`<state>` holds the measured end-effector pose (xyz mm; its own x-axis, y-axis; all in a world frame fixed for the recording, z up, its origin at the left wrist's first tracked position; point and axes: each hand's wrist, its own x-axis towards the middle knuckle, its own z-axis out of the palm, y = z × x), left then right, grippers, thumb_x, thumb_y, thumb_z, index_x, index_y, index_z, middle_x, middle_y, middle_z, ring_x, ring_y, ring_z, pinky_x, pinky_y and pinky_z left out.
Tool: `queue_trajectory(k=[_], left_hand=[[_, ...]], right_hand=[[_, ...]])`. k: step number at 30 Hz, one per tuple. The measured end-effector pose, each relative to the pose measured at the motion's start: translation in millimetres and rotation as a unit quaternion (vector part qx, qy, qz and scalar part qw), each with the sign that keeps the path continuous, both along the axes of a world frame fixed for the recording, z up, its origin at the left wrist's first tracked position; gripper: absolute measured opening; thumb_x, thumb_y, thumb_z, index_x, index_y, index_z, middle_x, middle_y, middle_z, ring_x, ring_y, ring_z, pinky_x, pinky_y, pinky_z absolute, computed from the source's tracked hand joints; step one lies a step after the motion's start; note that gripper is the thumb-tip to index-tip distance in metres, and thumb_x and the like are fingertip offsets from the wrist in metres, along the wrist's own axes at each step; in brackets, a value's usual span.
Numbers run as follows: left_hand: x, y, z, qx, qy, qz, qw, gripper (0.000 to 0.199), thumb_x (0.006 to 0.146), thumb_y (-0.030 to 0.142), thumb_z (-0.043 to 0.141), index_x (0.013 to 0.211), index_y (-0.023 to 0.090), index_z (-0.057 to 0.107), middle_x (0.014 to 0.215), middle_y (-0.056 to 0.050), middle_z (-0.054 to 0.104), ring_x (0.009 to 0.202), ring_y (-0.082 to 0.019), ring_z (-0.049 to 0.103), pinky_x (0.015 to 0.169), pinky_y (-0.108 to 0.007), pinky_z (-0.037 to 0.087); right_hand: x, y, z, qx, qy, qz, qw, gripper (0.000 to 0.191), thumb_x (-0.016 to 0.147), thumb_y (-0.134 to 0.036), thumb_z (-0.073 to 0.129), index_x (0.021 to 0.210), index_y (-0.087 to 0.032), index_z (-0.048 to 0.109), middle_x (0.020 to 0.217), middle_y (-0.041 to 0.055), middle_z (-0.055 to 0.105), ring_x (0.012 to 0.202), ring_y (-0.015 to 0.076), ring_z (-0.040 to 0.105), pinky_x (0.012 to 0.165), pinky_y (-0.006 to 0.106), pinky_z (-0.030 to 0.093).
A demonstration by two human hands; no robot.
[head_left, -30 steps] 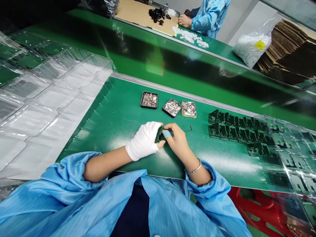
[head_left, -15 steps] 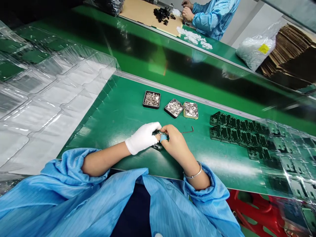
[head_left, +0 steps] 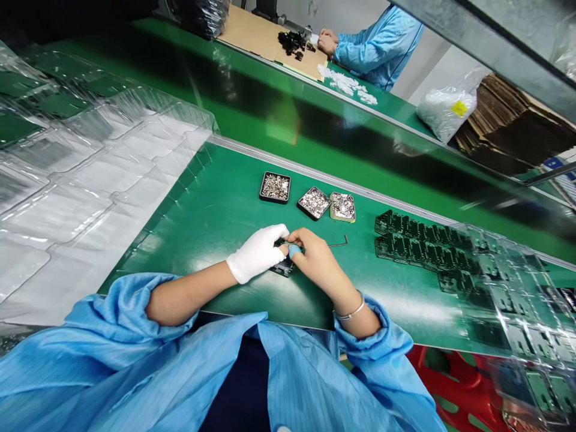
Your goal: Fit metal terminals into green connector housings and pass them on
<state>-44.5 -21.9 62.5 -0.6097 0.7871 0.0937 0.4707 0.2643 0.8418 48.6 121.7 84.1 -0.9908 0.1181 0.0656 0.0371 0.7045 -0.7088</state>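
Note:
My left hand [head_left: 257, 254], in a white glove with a bare thumb tip, is closed on a small dark circuit board [head_left: 283, 268] low over the green table. My right hand [head_left: 315, 257] is bare apart from a blue cover on one fingertip. Its thumb and index finger are pinched at the board's upper edge; whatever lies between them is too small to make out. A thin bent metal tool [head_left: 339, 243] lies just right of my right fingers. Beyond my hands are a black tray of small metal parts [head_left: 275, 187], a second tray [head_left: 314, 203] and a yellowish one [head_left: 342, 207].
Rows of dark circuit boards [head_left: 423, 249] stand at the right beside clear plastic trays [head_left: 517, 300]. Large clear trays [head_left: 90, 174] cover the left side. Behind the raised ledge, a person in blue sleeves [head_left: 373, 51] works near black parts [head_left: 294, 43]. A red stool [head_left: 454, 384] is below right.
The view has shifted slightly. My hands stay together at the board, which shows a little more below my fingers. The other person's hands have come closer together.

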Motion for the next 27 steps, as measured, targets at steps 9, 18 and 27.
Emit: queue_trajectory(k=[9, 18, 27], left_hand=[[-16.1, -1.7, 2.2, 0.066, -0.037, 0.027, 0.997, 0.019, 0.080, 0.028, 0.052, 0.097, 0.018, 0.057, 0.102, -0.009, 0.070, 0.095, -0.023, 0.068, 0.090, -0.040, 0.055], [-17.1, 0.7, 2.1, 0.072, 0.000, 0.041, 0.997, 0.014, 0.084, 0.027, 0.050, 0.090, 0.019, 0.059, 0.092, -0.006, 0.070, 0.086, -0.020, 0.068, 0.085, -0.037, 0.055], [-14.4, -4.9, 11.4, 0.102, 0.042, 0.067, 0.992, 0.016, 0.088, 0.029, 0.052, 0.093, 0.019, 0.064, 0.095, -0.004, 0.071, 0.087, -0.019, 0.066, 0.086, -0.034, 0.054]], right_hand=[[-72.1, 72.1, 3.4, 0.315, -0.125, -0.083, 0.937, 0.032, 0.082, -0.004, 0.049, 0.102, -0.017, 0.071, 0.112, 0.0128, 0.071, 0.109, 0.0264, 0.062, 0.101, 0.041, 0.040], [-72.4, 74.4, -6.6, 0.312, -0.092, -0.113, 0.939, 0.030, 0.086, -0.009, 0.043, 0.104, -0.014, 0.066, 0.107, 0.0155, 0.071, 0.103, 0.0277, 0.062, 0.097, 0.041, 0.040], [-29.2, 39.7, 6.4, -0.138, 0.075, -0.038, 0.987, 0.012, 0.085, -0.030, 0.052, 0.084, -0.021, 0.058, 0.083, 0.0012, 0.064, 0.072, 0.0148, 0.056, 0.067, 0.028, 0.046]])
